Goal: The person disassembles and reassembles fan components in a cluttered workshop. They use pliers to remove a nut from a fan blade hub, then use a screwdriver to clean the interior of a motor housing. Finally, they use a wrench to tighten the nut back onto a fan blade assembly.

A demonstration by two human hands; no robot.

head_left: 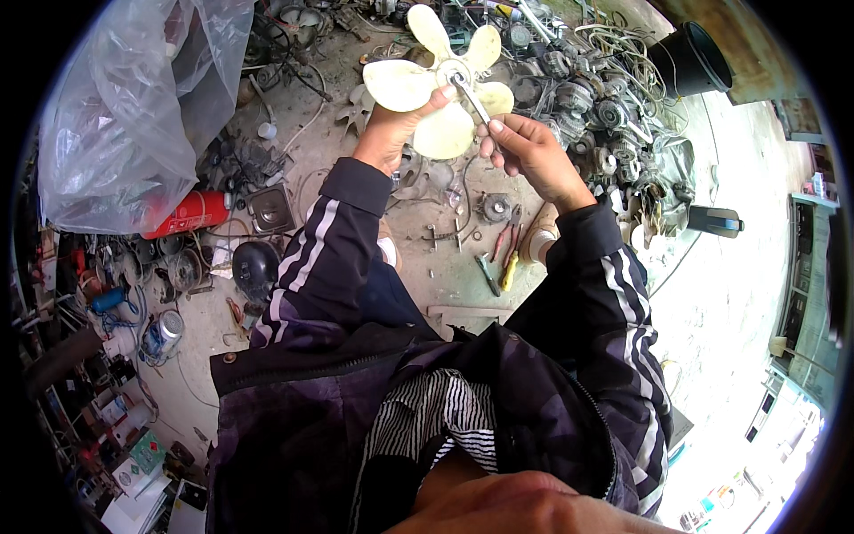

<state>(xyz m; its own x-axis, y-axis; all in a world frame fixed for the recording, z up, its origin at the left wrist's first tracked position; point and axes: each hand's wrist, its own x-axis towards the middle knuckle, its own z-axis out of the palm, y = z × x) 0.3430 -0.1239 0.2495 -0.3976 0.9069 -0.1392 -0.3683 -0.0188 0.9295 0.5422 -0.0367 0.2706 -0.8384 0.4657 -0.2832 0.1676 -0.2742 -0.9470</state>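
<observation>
A pale yellow plastic fan blade (pixel 445 133) with several rounded petals is held up in front of me. My left hand (pixel 390 133) grips it from the left, with the thumb near the hub. In my right hand (pixel 534 156) is a metal wrench (pixel 473 102), pinched by its lower end. The wrench's upper end lies at the centre of the hub; how it fits there is too small to tell. On the floor below lie a small round motor part (pixel 495 206), red-handled pliers (pixel 514 233), a yellow-handled screwdriver (pixel 509 272) and a dark-handled tool (pixel 488 276).
Many motor parts and wires form a pile (pixel 596 107) at the right, beside a black bucket (pixel 692 60). A large clear plastic bag (pixel 116 125) and a red cylinder (pixel 191 214) stand at the left. A metal tray (pixel 269 209) and a black rounded shell (pixel 255 269) lie near my left arm.
</observation>
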